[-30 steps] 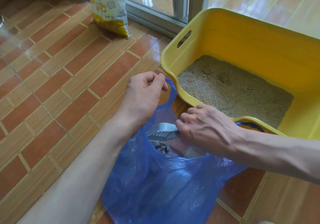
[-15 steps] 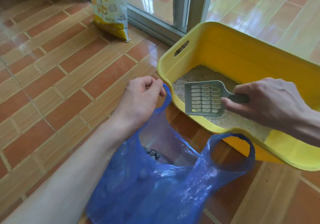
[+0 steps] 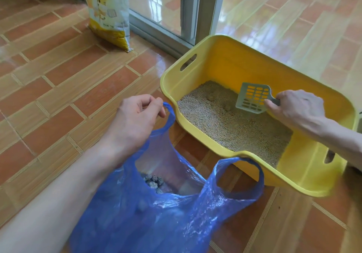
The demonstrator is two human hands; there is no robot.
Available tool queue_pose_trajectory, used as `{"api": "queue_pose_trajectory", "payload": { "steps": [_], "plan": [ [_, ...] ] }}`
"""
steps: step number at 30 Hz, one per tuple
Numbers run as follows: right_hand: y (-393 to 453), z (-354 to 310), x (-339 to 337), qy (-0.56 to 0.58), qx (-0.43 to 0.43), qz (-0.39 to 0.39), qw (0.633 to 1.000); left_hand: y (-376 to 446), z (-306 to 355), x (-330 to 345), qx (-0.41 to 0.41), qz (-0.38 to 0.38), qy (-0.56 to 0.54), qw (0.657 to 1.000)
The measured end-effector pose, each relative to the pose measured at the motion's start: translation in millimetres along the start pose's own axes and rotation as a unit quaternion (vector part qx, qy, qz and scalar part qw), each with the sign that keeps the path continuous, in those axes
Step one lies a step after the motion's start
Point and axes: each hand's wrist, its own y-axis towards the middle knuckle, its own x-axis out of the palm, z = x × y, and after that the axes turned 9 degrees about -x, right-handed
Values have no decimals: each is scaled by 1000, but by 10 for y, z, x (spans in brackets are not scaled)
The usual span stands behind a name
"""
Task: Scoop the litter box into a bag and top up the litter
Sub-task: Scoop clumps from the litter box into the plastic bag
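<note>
A yellow litter box (image 3: 219, 60) sits on the tiled floor, holding tan litter (image 3: 231, 127) with a couple of clumps (image 3: 227, 106) near the middle. My right hand (image 3: 293, 109) grips the handle of a grey slotted scoop (image 3: 252, 100), whose blade is tilted with its lower edge at the litter surface. A blue plastic bag (image 3: 166, 219) stands open in front of the box with grey clumps (image 3: 153, 180) inside. My left hand (image 3: 135, 119) pinches the bag's left handle and holds it up; the right handle (image 3: 241, 176) hangs free.
A yellow-and-white litter sack (image 3: 108, 11) stands upright at the back left beside a sliding glass door frame (image 3: 197, 9). Orange floor tiles (image 3: 58, 76) stretch to the left.
My right hand has carried the scoop from inside the bag, over the box's rim and down to the litter farther right. My left hand has kept hold of the bag handle.
</note>
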Motion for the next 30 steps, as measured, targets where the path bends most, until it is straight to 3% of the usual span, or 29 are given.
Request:
{"api": "queue_pose_trajectory", "payload": {
  "steps": [6,20,30],
  "plan": [
    [82,-88,179,11,18,-16,1000,9,-22,-10,-10,5,-1,1000],
    [110,-148,220,18,-99,-42,994,-5,-7,1,-8,4,4,1000],
    [44,-291,237,105,-76,-162,978,1,-7,12,-11,3,5,1000]
  ]
}}
